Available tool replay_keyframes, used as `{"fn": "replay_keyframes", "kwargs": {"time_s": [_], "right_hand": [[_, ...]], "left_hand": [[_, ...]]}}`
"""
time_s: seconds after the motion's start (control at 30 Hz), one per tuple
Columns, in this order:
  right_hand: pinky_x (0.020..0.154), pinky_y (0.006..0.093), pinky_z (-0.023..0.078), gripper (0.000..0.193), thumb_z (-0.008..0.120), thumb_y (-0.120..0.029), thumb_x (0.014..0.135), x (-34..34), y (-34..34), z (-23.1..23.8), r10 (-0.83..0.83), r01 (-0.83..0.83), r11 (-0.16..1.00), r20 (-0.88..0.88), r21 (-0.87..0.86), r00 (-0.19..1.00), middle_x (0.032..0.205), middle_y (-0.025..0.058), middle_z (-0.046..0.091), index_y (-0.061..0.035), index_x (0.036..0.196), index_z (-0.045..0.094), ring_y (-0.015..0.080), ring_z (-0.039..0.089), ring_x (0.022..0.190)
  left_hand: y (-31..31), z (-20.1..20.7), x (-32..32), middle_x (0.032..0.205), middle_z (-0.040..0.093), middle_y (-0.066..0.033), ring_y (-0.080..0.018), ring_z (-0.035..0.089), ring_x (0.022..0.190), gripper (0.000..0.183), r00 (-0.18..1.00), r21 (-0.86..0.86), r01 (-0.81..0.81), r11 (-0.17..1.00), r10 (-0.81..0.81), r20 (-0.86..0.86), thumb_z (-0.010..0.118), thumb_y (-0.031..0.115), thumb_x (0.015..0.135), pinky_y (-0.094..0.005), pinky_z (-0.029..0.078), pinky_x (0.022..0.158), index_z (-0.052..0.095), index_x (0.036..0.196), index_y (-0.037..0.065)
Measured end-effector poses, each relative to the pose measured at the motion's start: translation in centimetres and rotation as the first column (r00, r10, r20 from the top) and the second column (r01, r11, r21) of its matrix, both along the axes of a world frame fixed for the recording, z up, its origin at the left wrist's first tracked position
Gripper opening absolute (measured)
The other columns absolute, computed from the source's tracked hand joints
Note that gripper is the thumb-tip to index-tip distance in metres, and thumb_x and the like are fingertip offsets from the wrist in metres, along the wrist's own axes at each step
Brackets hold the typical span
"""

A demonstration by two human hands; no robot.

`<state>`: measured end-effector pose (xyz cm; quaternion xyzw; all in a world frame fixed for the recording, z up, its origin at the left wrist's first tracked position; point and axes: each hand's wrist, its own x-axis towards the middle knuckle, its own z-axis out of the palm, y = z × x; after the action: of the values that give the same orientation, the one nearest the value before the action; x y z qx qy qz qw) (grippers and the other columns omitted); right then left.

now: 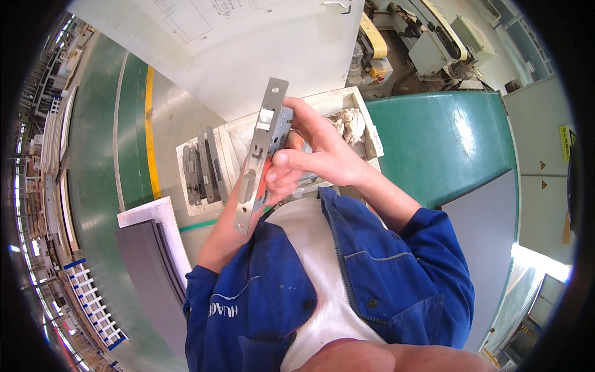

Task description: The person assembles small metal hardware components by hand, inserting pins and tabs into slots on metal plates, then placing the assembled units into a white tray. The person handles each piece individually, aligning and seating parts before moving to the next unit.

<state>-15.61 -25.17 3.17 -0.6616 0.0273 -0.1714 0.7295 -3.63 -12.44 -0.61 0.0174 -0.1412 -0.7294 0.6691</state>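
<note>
A mortise lock (249, 177) with a long metal faceplate is held up in front of my chest, tilted, its latch bolt near the upper end. My right hand (319, 146) grips the upper part of the lock case, with index finger and thumb bent round it. Lower down, my left hand (280, 185) is closed on the lock, partly hidden behind the faceplate. A bit of something orange-red (266, 172) shows between the lock and the left fingers; I cannot make out what it is.
Beyond my hands stands a pale wooden tray (232, 133) with a white cloth (351, 124). Several more lock parts (201, 167) lie in its left section. A tall white panel (248, 56) rises behind. Dark grey boards (145, 260) are at left, a green surface (440, 149) at right.
</note>
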Motion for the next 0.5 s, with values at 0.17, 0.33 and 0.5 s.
{"fn": "replay_keyframes", "kwargs": {"time_s": [0.17,0.33,0.5], "right_hand": [[0.066,0.0285,0.062,0.057,0.071,-0.003,0.094,-0.2,1.1,0.0,0.047,-0.082,0.953,0.126,0.292,0.991,0.078,0.009,0.07,0.001,0.138,0.036,0.0151,0.074,0.074],[0.064,0.0271,0.063,0.033,0.072,-0.002,0.094,-0.6,1.1,-0.9,-0.012,-0.051,0.913,0.151,0.405,0.988,0.09,0.0101,0.07,0.0005,0.115,0.046,0.0124,0.073,0.076],[0.062,0.0275,0.065,0.026,0.072,0.0,0.092,-0.6,0.4,-1.3,-0.036,-0.015,0.98,0.248,0.2,0.968,0.094,0.0104,0.069,0.0006,0.106,0.049,0.0122,0.071,0.075]], "left_hand": [[-0.1,-0.9,-0.4,0.052,0.042,0.0,-0.0088,0.035,0.037,0.041,0.998,0.085,0.058,0.995,-0.059,0.008,0.068,0.036,0.096,-0.0241,0.026,0.031,0.059,0.106,-0.002],[0.4,-0.9,-0.3,0.057,0.049,-0.0056,-0.0106,0.043,0.039,0.041,0.987,0.13,0.006,0.991,-0.027,0.159,0.063,0.04,0.101,-0.0231,0.03,0.032,0.059,0.11,0.0],[0.9,-0.4,-0.1,0.068,0.06,-0.0111,-0.0114,0.049,0.041,0.034,0.965,0.207,-0.061,0.977,0.005,0.261,0.063,0.033,0.101,-0.0248,0.033,0.034,0.061,0.112,0.001]]}}
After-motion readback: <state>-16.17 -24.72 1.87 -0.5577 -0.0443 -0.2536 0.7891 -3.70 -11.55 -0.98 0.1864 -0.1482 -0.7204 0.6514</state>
